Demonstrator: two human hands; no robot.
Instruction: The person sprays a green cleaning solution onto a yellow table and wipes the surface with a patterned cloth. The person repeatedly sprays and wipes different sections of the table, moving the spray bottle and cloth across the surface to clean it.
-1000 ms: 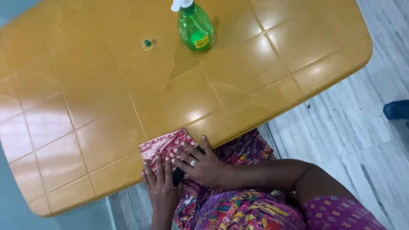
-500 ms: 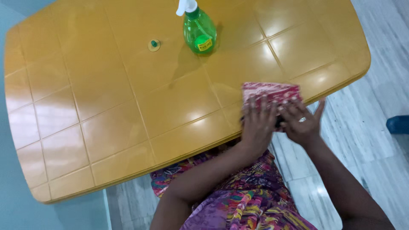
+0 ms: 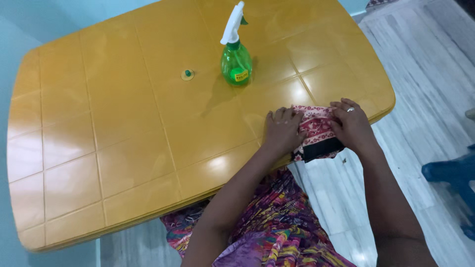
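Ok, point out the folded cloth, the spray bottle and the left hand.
folded cloth (image 3: 316, 129): head view, on its red patterned middle between the hands.
spray bottle (image 3: 236, 64): head view, on its green body.
left hand (image 3: 282, 131): head view, on the back of the hand.

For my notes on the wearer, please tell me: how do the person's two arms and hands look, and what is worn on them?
Both forearms are bare, with no sleeves showing. The left hand wears nothing visible. The right hand has a silver-coloured ring on one of its fingers. No watch or bracelet shows.
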